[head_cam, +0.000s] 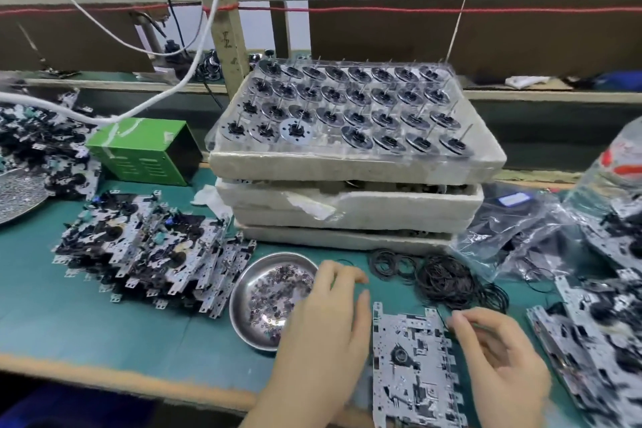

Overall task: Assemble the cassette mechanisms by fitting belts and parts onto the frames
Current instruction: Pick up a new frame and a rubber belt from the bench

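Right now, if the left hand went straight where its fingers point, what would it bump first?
Probably the stack of white foam trays beyond the left hand; the little black rubber rings lie just right of that line. Depth is hard to judge.

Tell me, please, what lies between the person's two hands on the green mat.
In the head view, a metal cassette frame lies flat between the left hand and the right hand.
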Demonstrator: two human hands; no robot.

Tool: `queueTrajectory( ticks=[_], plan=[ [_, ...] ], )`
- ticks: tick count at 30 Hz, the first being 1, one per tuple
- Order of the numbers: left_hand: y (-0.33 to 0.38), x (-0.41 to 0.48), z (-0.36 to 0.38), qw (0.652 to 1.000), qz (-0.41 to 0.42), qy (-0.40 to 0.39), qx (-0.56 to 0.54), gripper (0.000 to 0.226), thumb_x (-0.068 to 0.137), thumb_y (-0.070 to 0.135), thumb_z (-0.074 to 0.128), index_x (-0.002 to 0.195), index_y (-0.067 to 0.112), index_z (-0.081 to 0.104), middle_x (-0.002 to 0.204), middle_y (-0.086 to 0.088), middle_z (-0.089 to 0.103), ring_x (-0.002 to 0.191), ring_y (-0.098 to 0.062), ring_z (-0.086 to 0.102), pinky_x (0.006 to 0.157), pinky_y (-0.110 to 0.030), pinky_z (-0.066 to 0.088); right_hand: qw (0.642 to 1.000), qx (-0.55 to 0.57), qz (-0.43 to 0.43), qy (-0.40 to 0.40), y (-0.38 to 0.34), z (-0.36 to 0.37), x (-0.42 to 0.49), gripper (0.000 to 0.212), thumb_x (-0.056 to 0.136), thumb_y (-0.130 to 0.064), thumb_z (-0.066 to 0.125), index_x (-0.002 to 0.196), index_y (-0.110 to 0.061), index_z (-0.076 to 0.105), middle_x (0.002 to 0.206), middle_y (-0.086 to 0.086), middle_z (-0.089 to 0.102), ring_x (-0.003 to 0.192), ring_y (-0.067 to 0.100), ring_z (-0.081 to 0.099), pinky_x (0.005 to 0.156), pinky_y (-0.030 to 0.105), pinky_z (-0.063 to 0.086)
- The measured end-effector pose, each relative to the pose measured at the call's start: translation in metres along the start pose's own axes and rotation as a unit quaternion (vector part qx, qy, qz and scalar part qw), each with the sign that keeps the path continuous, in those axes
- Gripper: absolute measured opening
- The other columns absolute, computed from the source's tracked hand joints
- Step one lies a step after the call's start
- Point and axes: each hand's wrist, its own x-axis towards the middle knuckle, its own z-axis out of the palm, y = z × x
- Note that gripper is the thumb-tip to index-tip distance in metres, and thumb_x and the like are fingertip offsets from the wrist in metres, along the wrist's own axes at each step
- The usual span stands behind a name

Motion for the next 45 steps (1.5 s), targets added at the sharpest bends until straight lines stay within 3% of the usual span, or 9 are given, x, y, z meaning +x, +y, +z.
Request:
queueTrajectory(
  ticks=[5,7,9,11,18,24,35,38,45],
  plan=[
    [0.012,0.043,-0.057,0.983,0.065,0.17,-0.019,0.02,0.099,0.035,0.05,0.107,0.026,0.065,0.102,0.018,0.056,0.08,0.003,0.055,0.073,-0.014,0.044,0.999,0.031,0.012,0.019,0.002,0.0,-0.001,0.012,0.08,-0.007,0.073,0.082,-0.019,0.07,0.089,0.014,0.071,0.081,0.031,0.071,0.076,0.042,0.055],
    [0.013,0.064,-0.079,0.963,0.051,0.261,0.042,0.02,0.1,0.032,0.052,0.107,0.021,0.067,0.099,0.012,0.057,0.07,0.003,0.053,0.066,-0.016,0.045,0.999,0.04,0.014,0.026,0.002,0.0,-0.002,0.011,0.08,-0.009,0.073,0.081,-0.02,0.071,0.088,0.015,0.071,0.081,0.032,0.071,0.075,0.044,0.056],
    [0.01,0.082,-0.097,0.94,0.015,0.327,0.097,0.02,0.1,0.031,0.055,0.107,0.019,0.069,0.098,0.008,0.052,0.062,0.006,0.042,0.051,-0.015,0.032,0.999,0.043,0.012,0.031,0.003,0.0,-0.003,0.016,0.08,-0.007,0.073,0.082,-0.022,0.071,0.088,0.014,0.071,0.08,0.031,0.071,0.074,0.043,0.056],
    [0.003,0.096,-0.109,0.926,-0.02,0.351,0.141,0.021,0.101,0.031,0.055,0.109,0.018,0.069,0.102,0.001,0.048,0.06,-0.005,0.041,0.054,-0.022,0.027,0.999,0.041,0.008,0.033,0.003,0.0,-0.003,0.023,0.08,-0.004,0.073,0.085,-0.027,0.071,0.087,0.014,0.071,0.078,0.03,0.071,0.072,0.042,0.056],
    [-0.007,0.131,-0.133,0.908,-0.036,0.322,0.267,0.028,0.1,0.034,0.053,0.108,0.017,0.075,0.115,-0.013,0.05,0.112,-0.038,0.045,0.067,-0.038,0.033,0.999,0.025,0.015,0.03,0.004,-0.002,-0.001,0.029,0.081,-0.005,0.074,0.082,-0.034,0.071,0.086,0.006,0.072,0.073,0.018,0.071,0.07,0.038,0.057],
    [-0.007,0.149,-0.139,0.926,-0.026,0.255,0.277,0.032,0.097,0.039,0.053,0.106,0.02,0.078,0.116,-0.012,0.053,0.114,-0.038,0.041,0.075,-0.038,0.032,0.999,0.02,0.018,0.029,0.006,-0.002,-0.001,0.028,0.081,-0.007,0.074,0.084,-0.035,0.071,0.085,0.004,0.072,0.074,0.018,0.07,0.069,0.038,0.057],
    [-0.03,0.122,-0.166,0.948,-0.014,0.298,0.111,0.021,0.093,0.032,0.063,0.098,0.019,0.079,0.095,0.001,0.057,0.113,-0.025,0.052,0.104,-0.044,0.04,0.999,0.012,0.02,0.026,0.006,-0.003,-0.001,0.018,0.081,-0.007,0.074,0.079,-0.024,0.07,0.086,0.003,0.071,0.073,0.022,0.069,0.069,0.036,0.057],
    [-0.031,0.12,-0.162,0.952,-0.03,0.279,0.125,0.02,0.094,0.037,0.063,0.101,0.024,0.078,0.11,-0.004,0.06,0.117,-0.032,0.049,0.103,-0.04,0.038,0.999,0.01,0.019,0.025,0.004,-0.002,-0.001,0.015,0.081,-0.006,0.074,0.08,-0.021,0.07,0.086,0.005,0.071,0.073,0.024,0.068,0.069,0.033,0.057],
    [-0.035,0.114,-0.156,0.925,-0.051,0.32,0.199,0.028,0.096,0.035,0.062,0.097,0.014,0.08,0.111,-0.012,0.063,0.121,-0.039,0.048,0.095,-0.044,0.037,0.999,0.009,0.019,0.033,0.002,-0.001,-0.001,0.015,0.082,-0.002,0.072,0.079,-0.016,0.07,0.085,0.011,0.07,0.07,0.022,0.067,0.067,0.035,0.056]
  ],
)
